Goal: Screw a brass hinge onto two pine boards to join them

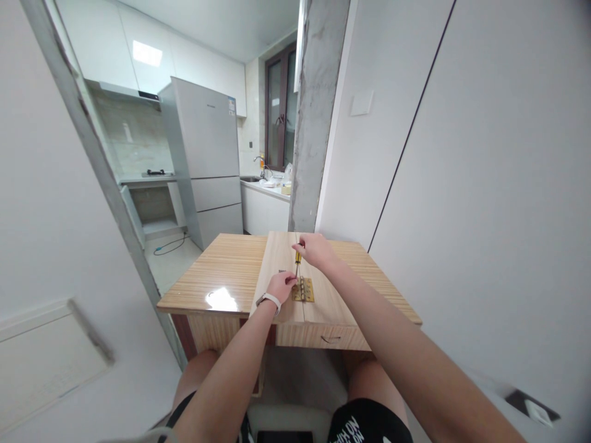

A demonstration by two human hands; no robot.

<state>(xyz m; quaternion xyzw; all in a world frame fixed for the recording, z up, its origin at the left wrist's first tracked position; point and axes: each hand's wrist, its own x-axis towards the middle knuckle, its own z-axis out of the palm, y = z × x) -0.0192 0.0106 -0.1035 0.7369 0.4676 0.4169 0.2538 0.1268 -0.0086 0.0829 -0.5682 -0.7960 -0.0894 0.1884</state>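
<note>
A brass hinge [305, 290] lies across the seam of two pale wooden boards [281, 258] on a small wooden table [221, 277]. My right hand [314, 249] grips the yellow handle of a screwdriver [298, 261] held upright, its tip down at the hinge's left leaf. My left hand [281, 285], with a white wristband, rests on the board beside the hinge, fingertips pinched at the screwdriver tip. Whether a screw sits under the tip is hidden.
The table has a drawer with a small handle [330, 338] facing me; my knees are beneath it. A concrete pillar [316, 117] stands just behind the table. Beyond are a grey fridge [205, 160], a kitchen counter with sink [263, 183], and white walls either side.
</note>
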